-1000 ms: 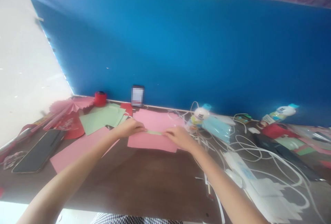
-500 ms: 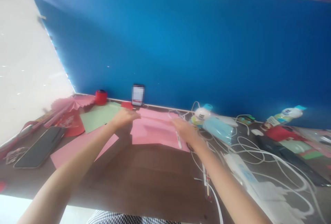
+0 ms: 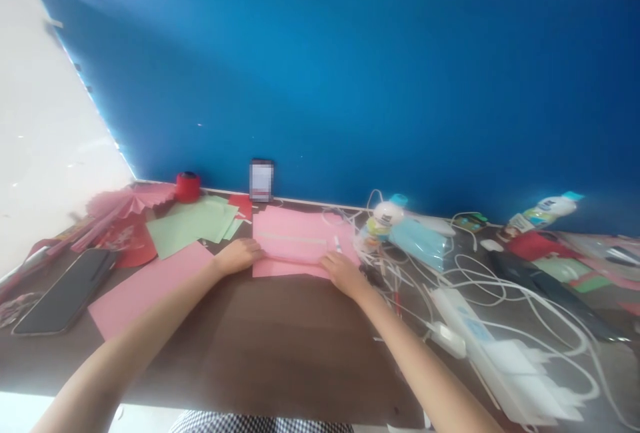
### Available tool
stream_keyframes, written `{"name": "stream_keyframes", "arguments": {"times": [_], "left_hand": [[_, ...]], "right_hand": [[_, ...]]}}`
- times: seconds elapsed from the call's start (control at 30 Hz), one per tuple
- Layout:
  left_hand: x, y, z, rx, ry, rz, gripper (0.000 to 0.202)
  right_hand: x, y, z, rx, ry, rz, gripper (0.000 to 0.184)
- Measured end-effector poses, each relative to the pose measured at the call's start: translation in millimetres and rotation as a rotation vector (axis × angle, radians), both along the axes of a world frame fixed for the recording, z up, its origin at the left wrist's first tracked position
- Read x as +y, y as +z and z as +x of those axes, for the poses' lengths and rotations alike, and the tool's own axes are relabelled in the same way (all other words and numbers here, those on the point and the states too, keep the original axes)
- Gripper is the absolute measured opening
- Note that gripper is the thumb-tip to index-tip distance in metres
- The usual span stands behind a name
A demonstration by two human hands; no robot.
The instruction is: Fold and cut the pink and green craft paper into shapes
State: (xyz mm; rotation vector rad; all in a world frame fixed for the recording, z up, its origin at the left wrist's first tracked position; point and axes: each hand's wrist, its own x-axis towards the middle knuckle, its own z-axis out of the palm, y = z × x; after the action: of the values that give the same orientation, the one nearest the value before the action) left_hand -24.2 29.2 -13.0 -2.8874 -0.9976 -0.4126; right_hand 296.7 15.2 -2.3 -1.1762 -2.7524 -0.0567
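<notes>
Paper, a pink sheet (image 3: 300,226), lies flat on the tabletop (image 3: 280,346) between the left hand (image 3: 240,256) and the right hand (image 3: 343,272); its long axis runs left to right, from one set of fingertips to the other, parallel to the blue wall (image 3: 350,86) beyond them; a pale strip (image 3: 293,238) lies along the same axis just beyond the fingertips.

The left fingers (image 3: 255,253) are drawn close together, tips on the near left corner; the right fingers (image 3: 327,261) rest likewise on the near right corner; whether either pinches the edge or merely presses it cannot be told through the blur.

The tabletop is brown and wood-grained; a bigger pink piece (image 3: 150,283) and green sheets (image 3: 193,223) lie left of the left fingers, a dark phone (image 3: 63,290) further left; white cables (image 3: 500,293) tangle right of the right fingers.

Both forearms are cut off at the lower edge; a small white item (image 3: 337,244) just beyond the right fingers is too small to identify.
</notes>
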Motion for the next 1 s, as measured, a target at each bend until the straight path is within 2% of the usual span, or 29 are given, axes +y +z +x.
{"name": "stream_keyframes", "arguments": {"times": [0.07,0.2,0.3,0.43,0.53,0.8,0.93,1.0], "left_hand": [[2,2.3,1,-0.118,0.087,-0.089,0.030],[3,3.4,2,-0.392,0.282,-0.297,0.034],[3,0.3,7,-0.464,0.422,-0.294,0.037],[7,-6.7,16,-0.414,0.567,-0.225,0.039],[10,-11.0,20,-0.340,0.645,-0.187,0.038],[2,-8.9,28,-0.140,0.736,-0.093,0.047],[-6,-3.1,32,-0.066,0.807,-0.031,0.045],[-9,0.6,35,-0.049,0.790,0.018,0.038]], "right_hand": [[5,3.7,0,0.088,-0.030,-0.083,0.026],[18,2.6,-1,0.320,-0.183,-0.272,0.026],[27,-2.6,-3,0.399,-0.251,-0.367,0.026],[31,-7.1,-6,0.447,-0.383,-0.388,0.018],[30,-6.4,-10,0.374,-0.459,-0.341,0.017],[27,4.7,-21,0.174,-0.494,-0.259,0.016],[27,6.7,-25,0.150,-0.499,-0.237,0.017],[26,4.7,-26,0.142,-0.485,-0.224,0.017]]}}
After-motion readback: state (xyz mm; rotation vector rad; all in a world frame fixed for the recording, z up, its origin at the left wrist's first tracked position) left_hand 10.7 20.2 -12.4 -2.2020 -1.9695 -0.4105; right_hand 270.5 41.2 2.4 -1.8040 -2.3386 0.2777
